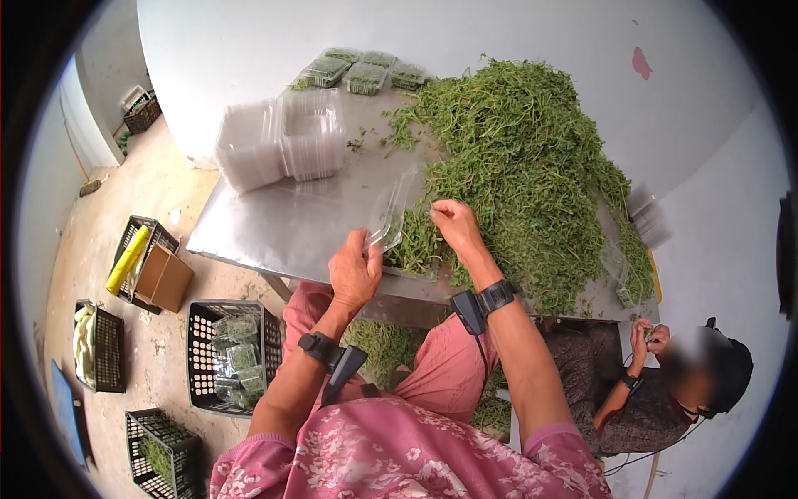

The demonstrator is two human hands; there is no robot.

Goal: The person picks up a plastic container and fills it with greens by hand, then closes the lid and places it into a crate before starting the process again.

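My left hand [356,271] is closed on the edge of a clear plastic clamshell container [391,218], whose lid stands tilted up over the metal table. Loose green leafy stems [413,244] lie at the container's right side. Over the near edge of a large heap of cut greens [519,158], my right hand [457,226] is closed in a pinch, thumb and forefinger together. What sits between those fingertips is too small to make out.
Stacks of clear containers [249,145] stand at the metal table's [249,229] left, with filled packs [366,77] behind. Black crates [194,358] are on the floor, one holding packed greens [241,358]. At the right sits a co-worker [657,407], hands raised near the table edge.
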